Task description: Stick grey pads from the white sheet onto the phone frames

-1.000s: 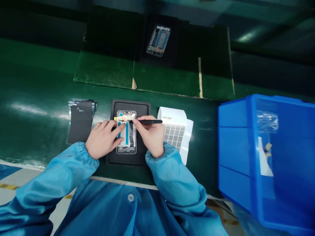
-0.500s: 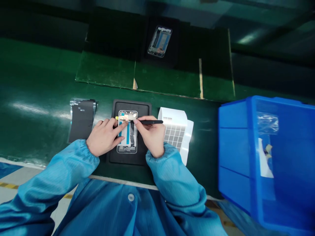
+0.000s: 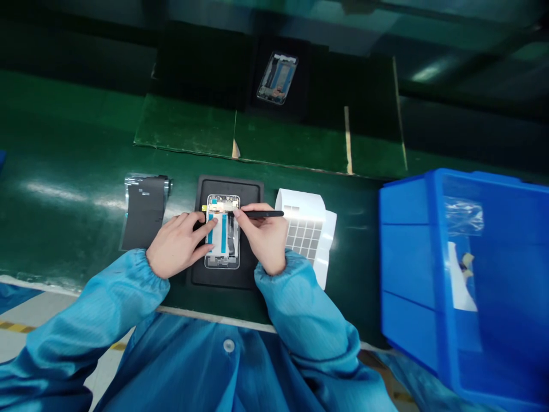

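Observation:
An opened phone (image 3: 223, 234) lies on a black tray (image 3: 251, 274), its circuit board and blue strips showing. My left hand (image 3: 178, 240) rests at the phone's left side with fingers apart, the index fingertip over its middle and the thumb lower down. In my right hand (image 3: 266, 234) is a black pen-like tool, probably tweezers (image 3: 266, 214), pinched between thumb and fingers. The tool's tip is near the lower edge of the circuit board; whether it touches cannot be made out. A small yellow tab (image 3: 205, 208) sticks out at the phone's upper left.
Left of the tray lies a dark sheet with shiny film (image 3: 146, 212). Grey stickers on a curled white sheet (image 3: 323, 229) lie to the right. A large blue bin (image 3: 407, 257) stands far right. Behind, a second opened phone (image 3: 278, 77) rests on a raised green platform (image 3: 291, 146).
My left index fingertip has drawn back to the left from the board's lower edge, and the left hand has shifted slightly left. My right hand has stayed nearly still with the tool.

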A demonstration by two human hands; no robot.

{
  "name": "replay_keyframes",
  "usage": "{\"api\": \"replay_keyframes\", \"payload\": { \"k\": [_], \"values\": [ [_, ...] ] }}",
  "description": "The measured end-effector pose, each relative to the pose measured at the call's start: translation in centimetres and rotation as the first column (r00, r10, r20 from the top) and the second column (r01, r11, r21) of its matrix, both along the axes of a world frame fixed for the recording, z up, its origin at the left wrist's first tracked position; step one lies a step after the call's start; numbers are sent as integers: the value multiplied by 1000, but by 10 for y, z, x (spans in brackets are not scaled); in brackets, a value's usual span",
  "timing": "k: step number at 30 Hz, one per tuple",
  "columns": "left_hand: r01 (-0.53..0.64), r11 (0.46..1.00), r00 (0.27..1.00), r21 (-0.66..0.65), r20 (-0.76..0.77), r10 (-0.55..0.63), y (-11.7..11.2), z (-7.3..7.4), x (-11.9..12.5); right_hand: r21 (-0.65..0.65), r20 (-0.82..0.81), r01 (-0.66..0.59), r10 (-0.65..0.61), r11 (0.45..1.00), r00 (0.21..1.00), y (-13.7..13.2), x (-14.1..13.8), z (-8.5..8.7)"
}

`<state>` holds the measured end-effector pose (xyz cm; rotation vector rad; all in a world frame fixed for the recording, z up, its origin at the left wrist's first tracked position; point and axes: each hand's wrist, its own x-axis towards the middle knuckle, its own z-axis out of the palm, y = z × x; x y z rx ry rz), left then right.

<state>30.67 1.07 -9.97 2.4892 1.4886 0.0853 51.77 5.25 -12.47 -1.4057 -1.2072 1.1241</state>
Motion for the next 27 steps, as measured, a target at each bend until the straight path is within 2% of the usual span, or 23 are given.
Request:
{"api": "replay_keyframes", "payload": {
  "k": [3,4,6,8,10,13,15,17,20,22,24,27],
  "values": [
    [53,998,991,-29,122,-49,-7,4,-8,11,-11,5,-5,1000,1000,0,0,0],
    [37,999,985,-26,168,-32,-11,4,-10,13,-20,10,-9,1000,1000,-1,-1,0],
    [-113,994,968,-1,227,110,-22,3,-10,17,-54,29,-28,999,998,-1,-2,0],
    [-333,942,923,32,213,319,-34,-1,-4,32,-87,68,-65,997,994,-1,-3,1],
    [-458,887,883,50,143,448,-43,-9,4,69,-83,134,-128,989,988,-2,-2,4],
    [-479,877,877,46,67,475,-49,-19,16,121,-16,220,-220,968,975,-7,6,6],
    [-489,872,871,38,79,485,-50,-24,21,79,6,226,-227,971,974,-13,13,6],
    [-511,859,852,12,143,504,-50,-24,25,-6,-13,209,-209,978,978,-20,18,6],
    [-527,846,790,-74,324,521,-50,-15,26,-86,-106,204,-212,975,971,-29,21,10],
    [-539,834,733,-122,420,535,-50,-4,15,-88,-206,205,-219,975,954,-32,18,18],
    [-600,786,673,-149,437,596,-45,8,-14,-68,-318,167,-180,984,931,-32,16,27],
    [-770,627,564,-117,333,755,-31,23,-92,-16,-369,75,-76,997,926,-26,20,32]
  ]
}}
